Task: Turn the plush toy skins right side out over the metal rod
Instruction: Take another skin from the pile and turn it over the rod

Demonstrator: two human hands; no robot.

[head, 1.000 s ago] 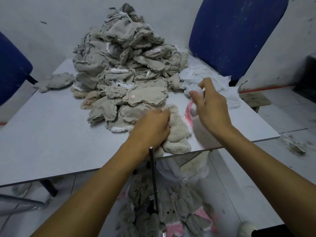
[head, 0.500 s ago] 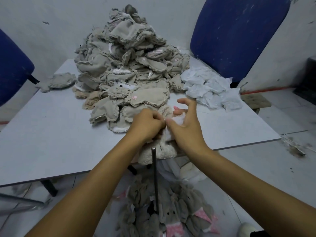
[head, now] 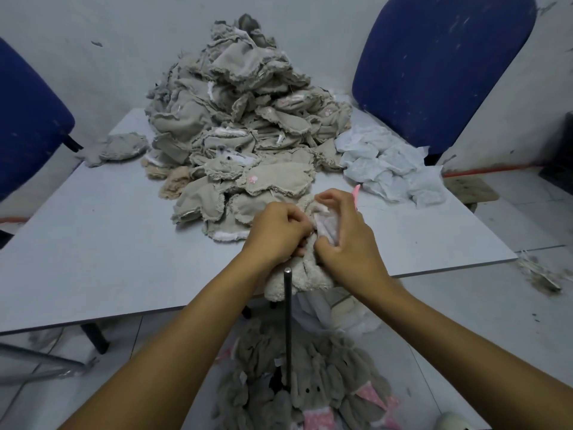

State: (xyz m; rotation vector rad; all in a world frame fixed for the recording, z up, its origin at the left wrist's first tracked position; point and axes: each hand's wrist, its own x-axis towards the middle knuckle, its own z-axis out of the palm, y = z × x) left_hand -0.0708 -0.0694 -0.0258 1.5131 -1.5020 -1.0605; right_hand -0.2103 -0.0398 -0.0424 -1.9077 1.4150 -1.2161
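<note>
Your left hand (head: 279,232) and right hand (head: 347,243) meet at the centre of the frame, both with fingers curled round one plush toy skin (head: 305,274), cream and fluffy, with a white lining showing between your hands. The skin hangs over the near edge of the table (head: 93,243), just above the top of the upright metal rod (head: 288,321), which stands at lower centre. The pile of unturned skins (head: 242,119) fills the upper centre of the table. Finished grey toys (head: 310,383) lie on the floor around the rod's base. White fabric pieces (head: 387,162) lie right of the pile.
</note>
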